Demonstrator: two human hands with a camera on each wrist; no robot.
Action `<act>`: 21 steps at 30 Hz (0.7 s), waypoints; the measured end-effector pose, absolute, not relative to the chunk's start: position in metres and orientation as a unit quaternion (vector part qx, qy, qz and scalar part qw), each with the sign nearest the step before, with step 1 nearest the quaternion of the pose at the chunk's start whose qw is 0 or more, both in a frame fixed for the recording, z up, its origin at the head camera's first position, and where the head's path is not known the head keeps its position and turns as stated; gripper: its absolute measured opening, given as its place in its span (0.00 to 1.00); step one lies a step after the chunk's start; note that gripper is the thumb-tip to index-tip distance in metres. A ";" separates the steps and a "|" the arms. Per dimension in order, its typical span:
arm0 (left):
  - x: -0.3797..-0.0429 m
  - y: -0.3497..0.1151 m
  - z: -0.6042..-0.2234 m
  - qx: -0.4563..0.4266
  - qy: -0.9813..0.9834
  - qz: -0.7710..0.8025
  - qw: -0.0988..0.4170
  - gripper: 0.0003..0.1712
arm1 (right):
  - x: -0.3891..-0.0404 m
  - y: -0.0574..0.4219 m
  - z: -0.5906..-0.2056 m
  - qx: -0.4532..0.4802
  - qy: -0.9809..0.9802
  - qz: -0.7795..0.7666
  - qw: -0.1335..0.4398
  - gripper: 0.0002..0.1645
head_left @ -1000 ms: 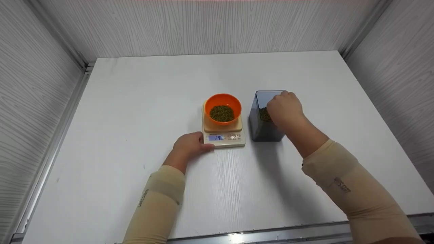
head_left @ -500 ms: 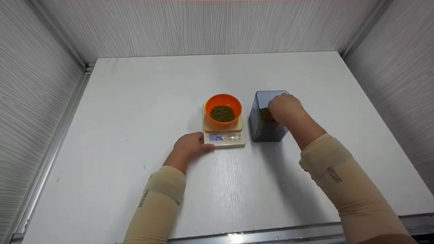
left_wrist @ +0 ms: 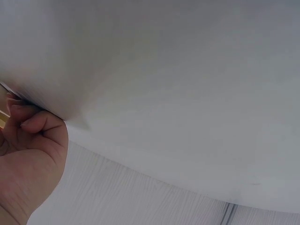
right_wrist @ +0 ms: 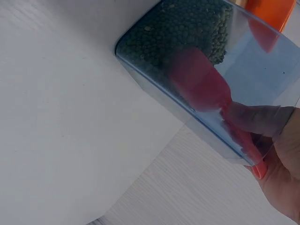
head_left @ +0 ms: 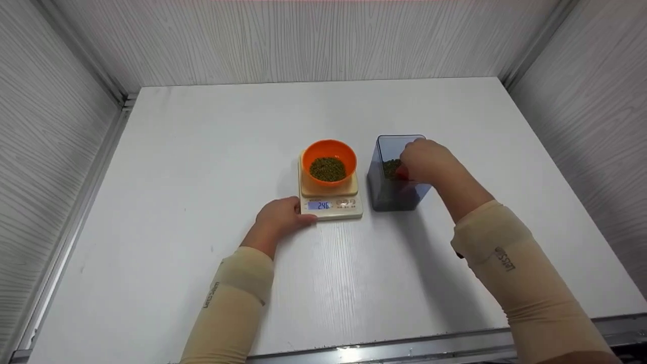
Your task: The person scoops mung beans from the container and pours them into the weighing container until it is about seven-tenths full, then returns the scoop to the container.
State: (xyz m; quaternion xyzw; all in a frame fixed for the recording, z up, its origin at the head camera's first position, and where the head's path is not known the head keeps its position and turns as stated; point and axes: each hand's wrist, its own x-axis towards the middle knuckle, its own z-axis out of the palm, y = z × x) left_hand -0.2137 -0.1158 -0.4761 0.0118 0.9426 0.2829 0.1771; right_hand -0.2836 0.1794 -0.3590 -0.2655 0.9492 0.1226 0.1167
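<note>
My left hand [head_left: 279,218] grips the front left corner of a white kitchen scale [head_left: 331,213], thumb along its front edge. On the scale's platform sits an orange bowl [head_left: 314,150] holding green mung beans [head_left: 327,169]. To its right stands a tall transparent container [head_left: 394,197], partly filled with more mung beans [right_wrist: 173,28]. My right hand [head_left: 428,161] reaches into its opening and holds a red scoop [right_wrist: 199,82] by the handle. Seen through the wall in the right wrist view, the scoop's head is against the beans. Whether it carries any is hard to see.
The scale's lit display [head_left: 319,206] shows the digits 246; any decimal point is unclear. All of this stands on a white table [head_left: 212,136], with wood-grained panels [head_left: 313,43] behind and at both sides. A metal rail [head_left: 354,352] runs along the front edge.
The right hand has dipped and turned slightly inside the container, and the scoop's red now shows below the fingers. The left hand, bowl and display digits stay the same.
</note>
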 end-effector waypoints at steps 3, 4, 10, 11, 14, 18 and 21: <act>-0.213 -0.116 -0.476 0.006 0.942 0.285 0.178 0.31 | -0.285 0.181 -0.361 -0.263 0.952 0.100 0.119 0.11; -0.213 -0.116 -0.476 0.005 0.942 0.285 0.178 0.31 | -0.286 0.182 -0.362 -0.260 0.954 0.092 0.121 0.11; -0.213 -0.115 -0.476 0.008 0.942 0.284 0.180 0.30 | -0.289 0.183 -0.366 -0.243 0.960 0.029 0.140 0.05; -0.213 -0.115 -0.476 0.007 0.942 0.285 0.180 0.30 | -0.290 0.183 -0.367 -0.242 0.960 0.019 0.141 0.05; -0.213 -0.115 -0.475 0.007 0.941 0.285 0.180 0.29 | -0.291 0.181 -0.369 -0.238 0.960 -0.006 0.146 0.05; -0.212 -0.115 -0.475 0.005 0.943 0.282 0.177 0.28 | -0.294 0.177 -0.370 -0.225 0.961 -0.015 0.163 0.06; -0.212 -0.115 -0.476 0.003 0.942 0.284 0.178 0.28 | -0.295 0.176 -0.371 -0.210 0.961 -0.022 0.178 0.05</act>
